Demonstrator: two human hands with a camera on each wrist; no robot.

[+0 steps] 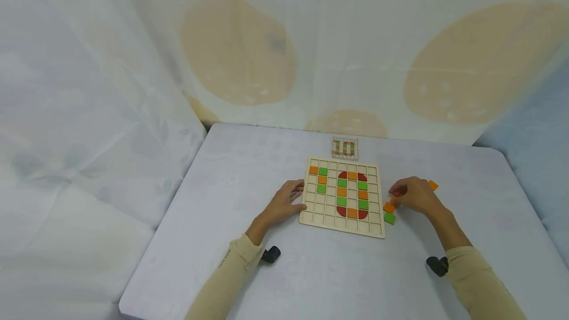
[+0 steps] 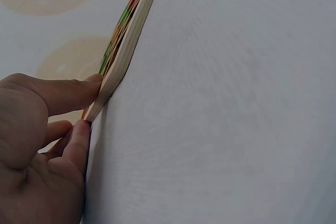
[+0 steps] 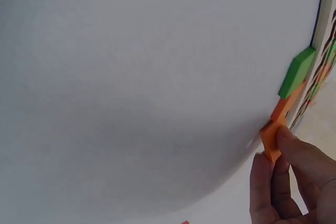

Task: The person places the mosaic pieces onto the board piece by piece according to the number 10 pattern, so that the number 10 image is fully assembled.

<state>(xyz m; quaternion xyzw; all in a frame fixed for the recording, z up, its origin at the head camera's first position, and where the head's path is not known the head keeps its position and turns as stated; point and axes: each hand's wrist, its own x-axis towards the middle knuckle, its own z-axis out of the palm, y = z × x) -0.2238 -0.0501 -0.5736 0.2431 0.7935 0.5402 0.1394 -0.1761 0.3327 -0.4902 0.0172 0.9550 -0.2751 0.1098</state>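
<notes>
A wooden grid board (image 1: 320, 209) lies on the table, with orange, green and red tiles set in some of its squares. My left hand (image 1: 283, 204) rests against the board's left edge, thumb and fingertips touching the side, fingers fairly straight. To the right of the board, my right hand (image 1: 415, 195) pinches an orange tile (image 3: 271, 139) between thumb and fingers. Beside that tile lie another orange tile (image 1: 388, 207) and a green tile (image 1: 389, 218), both close along the board's right edge. One more orange tile (image 1: 433, 185) shows just beyond the right hand.
Behind the board lies a small pattern card (image 1: 345, 148) with a coloured grid printed on it. The white table (image 1: 249, 162) has rounded corners, and patterned curtains (image 1: 346, 63) hang behind and on both sides. A black wrist device (image 1: 437, 265) sits on each arm.
</notes>
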